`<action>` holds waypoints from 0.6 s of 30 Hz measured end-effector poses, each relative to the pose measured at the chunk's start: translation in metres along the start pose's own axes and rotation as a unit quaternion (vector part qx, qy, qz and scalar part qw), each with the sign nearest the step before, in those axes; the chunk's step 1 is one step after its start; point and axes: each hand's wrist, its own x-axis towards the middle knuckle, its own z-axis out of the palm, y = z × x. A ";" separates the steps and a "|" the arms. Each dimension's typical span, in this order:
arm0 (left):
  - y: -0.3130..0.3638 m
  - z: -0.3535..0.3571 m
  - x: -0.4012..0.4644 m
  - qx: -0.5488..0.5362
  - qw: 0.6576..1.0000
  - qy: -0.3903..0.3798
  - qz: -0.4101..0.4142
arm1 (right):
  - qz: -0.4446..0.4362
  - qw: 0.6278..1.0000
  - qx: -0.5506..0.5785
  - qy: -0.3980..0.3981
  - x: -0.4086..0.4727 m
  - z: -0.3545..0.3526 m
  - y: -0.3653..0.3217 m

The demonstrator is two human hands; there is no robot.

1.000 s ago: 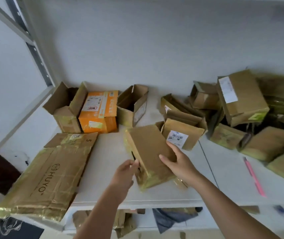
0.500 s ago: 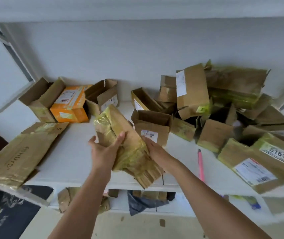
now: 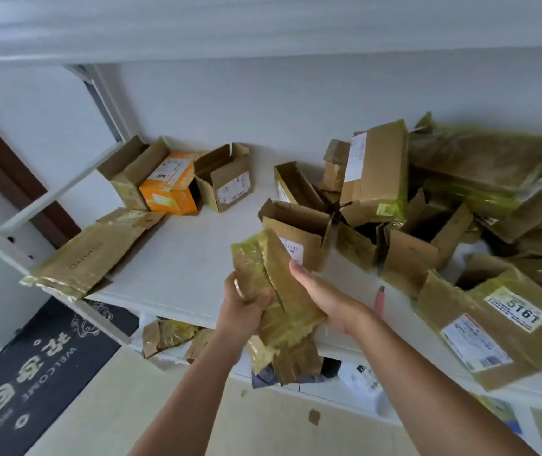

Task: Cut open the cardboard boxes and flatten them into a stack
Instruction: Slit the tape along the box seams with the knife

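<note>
I hold a small brown cardboard box (image 3: 276, 291), wrapped in shiny yellowish tape, lifted off the white shelf (image 3: 180, 261) and tilted on end. My left hand (image 3: 245, 306) grips its lower left side with curled fingers. My right hand (image 3: 319, 291) holds the right side, thumb on the front face. A flattened brown box (image 3: 88, 255) lies at the shelf's left edge. A pink cutter (image 3: 380, 297) lies on the shelf just right of my right wrist.
An open brown box (image 3: 134, 172), an orange box (image 3: 172, 187) and another open box (image 3: 227, 181) stand at the back left. A heap of taped boxes (image 3: 444, 209) fills the right side. A labelled box (image 3: 500, 324) lies front right. A dark doormat (image 3: 32, 373) covers the floor.
The box has risen from the shelf and been turned on end between both hands. My left hand has moved from its top edge to gripping its lower side. The camera has tilted.
</note>
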 end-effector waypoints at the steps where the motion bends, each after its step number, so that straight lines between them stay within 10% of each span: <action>1: -0.002 0.009 0.001 -0.003 1.000 -0.017 -0.007 | -0.012 1.000 -0.022 0.012 -0.006 -0.007 0.003; 14: -0.003 0.062 0.036 0.087 0.995 -0.043 -0.032 | -0.008 0.994 -0.016 0.110 -0.019 -0.047 0.043; 18: -0.007 0.063 0.038 0.120 0.992 -0.034 -0.011 | -0.049 0.964 -0.070 0.253 -0.012 -0.079 0.070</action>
